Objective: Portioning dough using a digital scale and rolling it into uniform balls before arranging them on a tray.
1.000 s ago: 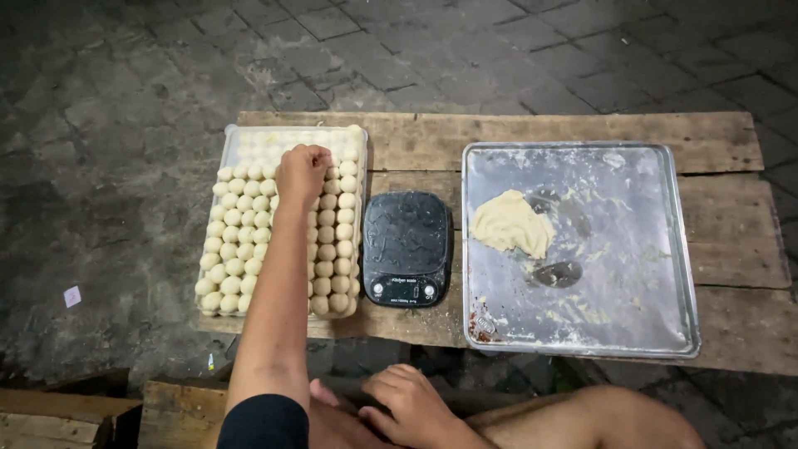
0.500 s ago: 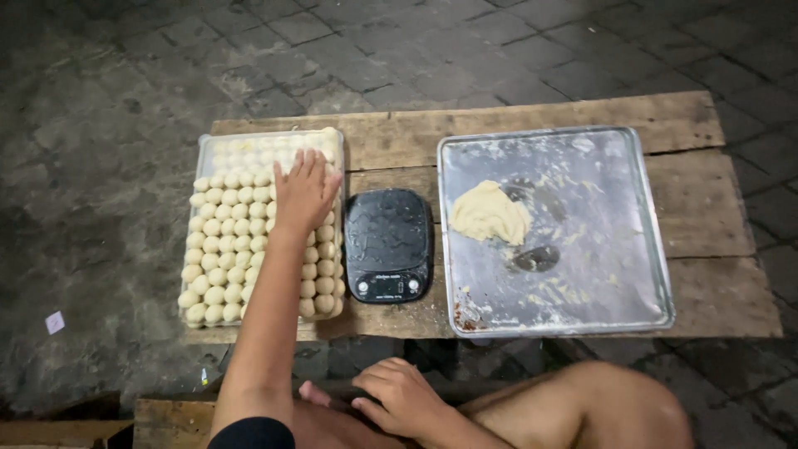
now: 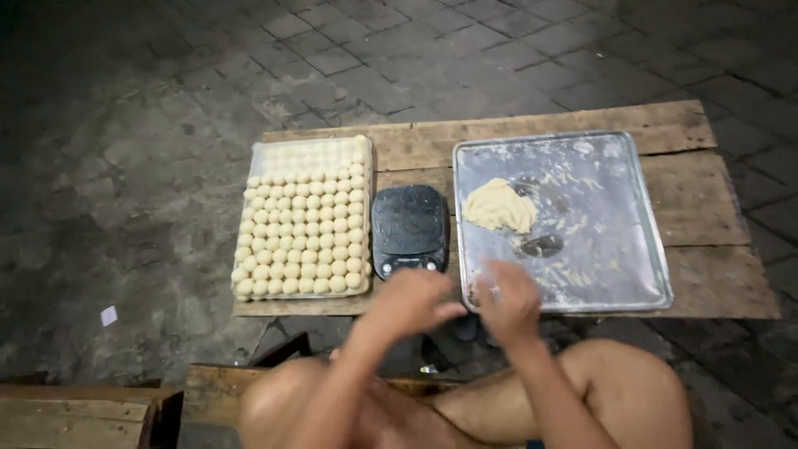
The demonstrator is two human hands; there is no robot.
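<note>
Both hands blurred, meeting over the front edge of the bench (image 3: 706, 283). Left hand (image 3: 413, 301) sits just in front of the black digital scale (image 3: 409, 230), fingers loosely curled; cannot tell if they grip anything. Right hand (image 3: 509, 301) is at the near left corner of the metal tray (image 3: 615, 249), fingertips touching or just over its rim; fingers look bent and slightly spread, too blurred to tell if anything is pinched. Hands are just beside each other, not clearly touching.

Metal tray lies flat on the right part of the bench, floury smears on it. Lump of pale dough (image 3: 499, 205) rests in the tray's upper left area, well apart from both hands. A small dark patch (image 3: 542, 245) sits just below the dough.

Scale stands between the two trays. Left of it, a clear rectangular tray (image 3: 312, 150) filled with rows of small dough balls (image 3: 303, 237), nearly full, far rows look flatter.

Bench is rough wooden planks on a dark paved floor (image 3: 166, 125). Person's bare knees show at the bottom.
</note>
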